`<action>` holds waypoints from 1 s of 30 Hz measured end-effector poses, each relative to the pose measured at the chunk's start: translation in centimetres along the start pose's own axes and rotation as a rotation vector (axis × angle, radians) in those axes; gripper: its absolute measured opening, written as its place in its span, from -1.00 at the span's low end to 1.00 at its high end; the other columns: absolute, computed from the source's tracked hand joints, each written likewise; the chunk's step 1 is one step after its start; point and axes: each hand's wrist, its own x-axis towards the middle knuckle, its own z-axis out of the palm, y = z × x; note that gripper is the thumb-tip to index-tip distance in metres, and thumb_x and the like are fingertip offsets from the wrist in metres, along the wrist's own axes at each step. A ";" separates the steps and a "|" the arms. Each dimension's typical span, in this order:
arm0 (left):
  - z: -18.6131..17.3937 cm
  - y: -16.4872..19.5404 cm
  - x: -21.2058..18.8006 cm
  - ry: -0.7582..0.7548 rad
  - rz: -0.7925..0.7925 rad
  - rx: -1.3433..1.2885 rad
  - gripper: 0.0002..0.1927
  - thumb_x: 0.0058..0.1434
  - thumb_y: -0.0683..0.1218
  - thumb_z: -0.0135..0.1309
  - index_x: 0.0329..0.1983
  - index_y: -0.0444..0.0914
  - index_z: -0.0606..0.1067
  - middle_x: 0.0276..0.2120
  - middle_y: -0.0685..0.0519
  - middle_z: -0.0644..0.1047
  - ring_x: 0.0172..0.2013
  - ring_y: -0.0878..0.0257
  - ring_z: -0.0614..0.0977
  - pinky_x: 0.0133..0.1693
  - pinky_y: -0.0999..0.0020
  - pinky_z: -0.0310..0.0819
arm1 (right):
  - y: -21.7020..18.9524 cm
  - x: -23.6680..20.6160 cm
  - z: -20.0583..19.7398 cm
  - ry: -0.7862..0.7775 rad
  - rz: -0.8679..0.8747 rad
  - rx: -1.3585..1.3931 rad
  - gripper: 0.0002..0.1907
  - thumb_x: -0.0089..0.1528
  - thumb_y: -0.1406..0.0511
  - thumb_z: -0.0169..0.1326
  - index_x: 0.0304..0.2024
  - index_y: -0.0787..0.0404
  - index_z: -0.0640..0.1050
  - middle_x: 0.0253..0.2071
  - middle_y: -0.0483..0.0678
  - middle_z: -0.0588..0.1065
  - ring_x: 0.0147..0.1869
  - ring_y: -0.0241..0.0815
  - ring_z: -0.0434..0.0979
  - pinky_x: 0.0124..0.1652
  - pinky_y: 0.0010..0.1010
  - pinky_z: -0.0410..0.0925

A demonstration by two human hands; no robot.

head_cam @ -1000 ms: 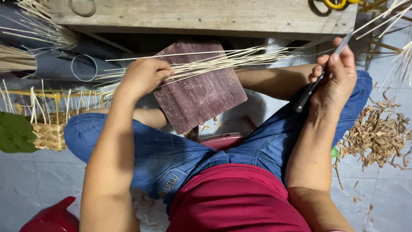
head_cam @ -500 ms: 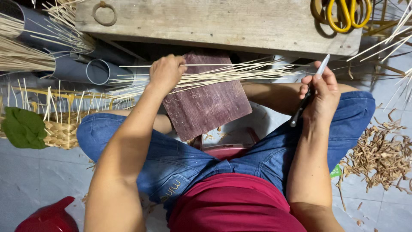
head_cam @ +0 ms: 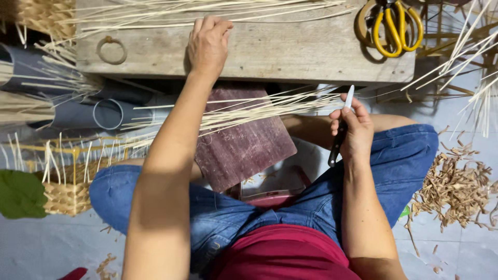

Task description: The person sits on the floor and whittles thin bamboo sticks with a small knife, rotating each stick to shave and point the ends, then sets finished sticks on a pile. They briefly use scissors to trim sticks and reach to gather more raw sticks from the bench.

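— Pale tiled floor [head_cam: 41, 249] below, littered with brown shavings [head_cam: 456, 186] at the right. Low wooden worktop [head_cam: 290, 49] across the top of the view. Seated cross-legged in blue jeans, red shirt.

— And on the worktop?

— Yellow-handled scissors [head_cam: 397, 26] at the far right corner, resting on a roll of tape [head_cam: 363, 23]. Small ring [head_cam: 111, 49] near the left end. Thin pale reed strips [head_cam: 171, 13] spread along the far edge.

— Left hand?

— Left hand [head_cam: 207, 44] stretched forward onto the worktop, palm down, fingertips reaching the strips at the far edge. Grip not closed round anything visible; fingers lightly curled, flat on the wood. Hard to tell whether any single strip is pinched beneath.

— Right hand?

— Right hand [head_cam: 353, 132] held above the right knee, grip closed around the black handle of a small knife [head_cam: 340, 129], blade pointing up and away toward the worktop edge.

— Between the knees?

— Dark reddish board [head_cam: 244, 145] lying tilted on the lap, with a second bundle of reed strips [head_cam: 233, 111] fanned across its upper end, just below the worktop edge.

— To the left?

— Grey plastic pipes [head_cam: 78, 111] lying on their sides, a half-woven basket [head_cam: 65, 194] with upright stakes, and a green leaf [head_cam: 21, 194] beside it.
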 end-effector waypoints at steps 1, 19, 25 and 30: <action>1.0 0.0 0.6 0.024 0.038 0.039 -0.85 0.19 -0.14 0.25 -0.18 -0.08 0.64 -0.17 0.13 0.54 -0.08 0.08 0.52 -0.07 0.14 0.43 | 0.1 0.0 0.0 0.002 -0.001 -0.012 -0.67 0.43 0.34 -0.01 0.25 0.22 0.47 -0.33 -0.07 0.54 -0.44 -0.36 0.47 -0.45 -0.58 0.35; 3.4 0.1 2.8 0.031 0.270 0.212 -0.83 0.29 -0.27 0.13 -0.16 -0.16 0.42 -0.26 0.07 0.47 -0.11 0.11 0.51 0.07 0.08 0.31 | 0.5 0.4 0.1 0.009 0.028 0.000 -0.69 0.43 0.35 -0.01 0.22 0.24 0.49 -0.33 -0.06 0.56 -0.44 -0.38 0.48 -0.46 -0.60 0.35; 1.4 3.3 4.1 0.074 0.411 0.091 -0.84 0.38 -0.30 0.00 -0.07 -0.18 0.38 -0.30 0.08 0.50 -0.14 0.16 0.59 0.23 0.00 0.36 | 1.3 0.7 -0.2 -0.015 0.014 0.001 -0.70 0.42 0.35 -0.01 0.20 0.25 0.49 -0.34 -0.05 0.56 -0.46 -0.36 0.48 -0.48 -0.59 0.34; -0.8 8.9 5.1 0.075 0.563 -0.032 -0.65 0.41 -0.37 -0.05 0.17 -0.20 0.52 -0.20 0.01 0.54 -0.07 0.12 0.60 0.10 0.25 0.48 | 2.0 1.4 -0.6 -0.056 -0.002 0.029 -0.70 0.43 0.36 -0.03 0.20 0.25 0.49 -0.32 -0.04 0.56 -0.45 -0.35 0.50 -0.48 -0.58 0.35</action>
